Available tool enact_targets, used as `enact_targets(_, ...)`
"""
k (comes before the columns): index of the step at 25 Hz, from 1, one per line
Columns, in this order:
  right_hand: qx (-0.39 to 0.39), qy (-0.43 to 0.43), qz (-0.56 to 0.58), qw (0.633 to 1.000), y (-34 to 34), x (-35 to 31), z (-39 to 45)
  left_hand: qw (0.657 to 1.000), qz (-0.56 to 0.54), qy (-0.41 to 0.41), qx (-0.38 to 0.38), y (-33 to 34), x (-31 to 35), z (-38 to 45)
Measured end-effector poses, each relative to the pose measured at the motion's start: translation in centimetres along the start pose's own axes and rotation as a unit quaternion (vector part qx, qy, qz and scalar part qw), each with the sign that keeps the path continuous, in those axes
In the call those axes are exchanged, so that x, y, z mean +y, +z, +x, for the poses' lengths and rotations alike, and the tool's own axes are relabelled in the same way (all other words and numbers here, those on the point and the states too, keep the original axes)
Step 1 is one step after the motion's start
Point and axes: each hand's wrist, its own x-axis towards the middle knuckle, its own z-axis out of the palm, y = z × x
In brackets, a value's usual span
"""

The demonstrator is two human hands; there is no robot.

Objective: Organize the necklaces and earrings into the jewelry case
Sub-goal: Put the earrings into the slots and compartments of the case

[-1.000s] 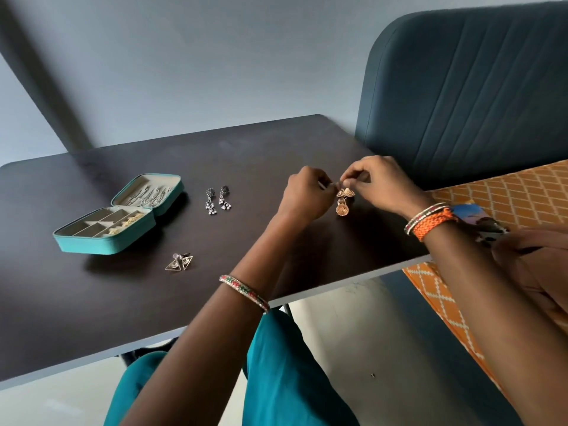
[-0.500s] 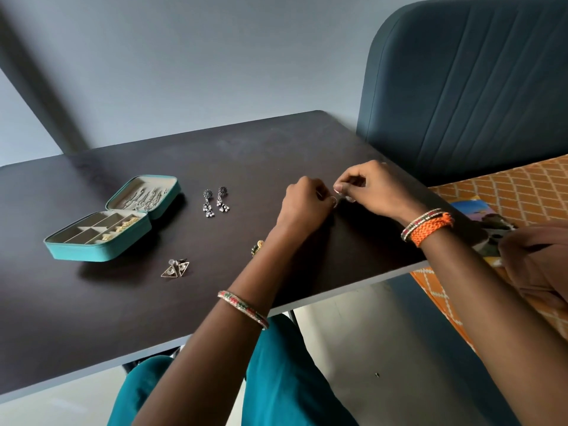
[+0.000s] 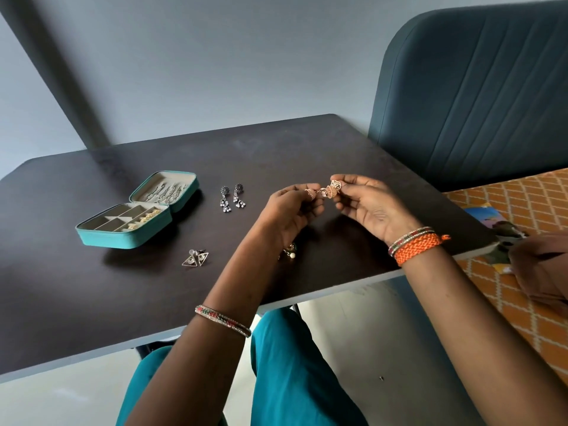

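Left hand [image 3: 292, 207], right hand [image 3: 365, 204] both pinching rose-gold earrings [image 3: 327, 189] above surface [image 3: 307, 149]; risk: slip, drop off near edge.

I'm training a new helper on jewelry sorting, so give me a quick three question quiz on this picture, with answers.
1. True or false: the case is closed.
2. Which earrings lie nearest the case's lid? A) triangle earrings B) silver drop earrings C) rose-gold earrings
3. What is each hand doing?

Key
1. False; it lies open on the table, with jewelry in both halves.
2. B.
3. The left hand and right hand both pinch the rose-gold earrings, held above the table between them.
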Motion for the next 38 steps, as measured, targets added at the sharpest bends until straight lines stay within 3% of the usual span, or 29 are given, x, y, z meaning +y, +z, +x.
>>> enact_targets(8, 0.075, 0.056, 0.067, 0.993, 1.1, -0.3, -0.7, 0.995, -0.081, -0.012, 0.049, 0.2, 0.8, -0.4)
enact_targets(11, 0.069, 0.047, 0.097, 0.992, 1.5, -0.2, -1.2, 0.991, -0.108, 0.013, 0.071, 0.8, 0.3, -0.6)
enact_targets(16, 0.014, -0.005, -0.036, 0.999, 2.1, -0.4, -2.8, 0.989, -0.090, 0.074, 0.089, 1.0, -0.5, -1.5)
enact_targets(20, 0.037, -0.053, -0.167, 0.984, 2.9, -0.1, -2.9, 0.983, -0.125, 0.073, 0.113, 0.8, 0.0, -2.0)
enact_targets(25, 0.072, -0.093, -0.053, 0.992, 3.6, 1.6, -3.0, 0.986, 0.028, 0.097, 0.132, 0.2, 0.0, -2.0)
enact_targets(28, 0.065, -0.118, -0.011, 0.991, 3.3, 1.5, -2.3, 0.982, 0.052, 0.149, 0.106, -0.3, 0.2, -2.2)
enact_targets(33, 0.008, -0.126, -0.009, 0.992, 2.8, 0.6, -0.4, 0.956, 0.149, 0.212, 0.138, -2.3, 0.4, -1.0)
enact_targets(38, -0.022, -0.117, -0.046, 0.992, 3.0, 1.2, 1.4, 0.962, 0.163, 0.186, 0.115, -2.9, 0.6, 0.4)
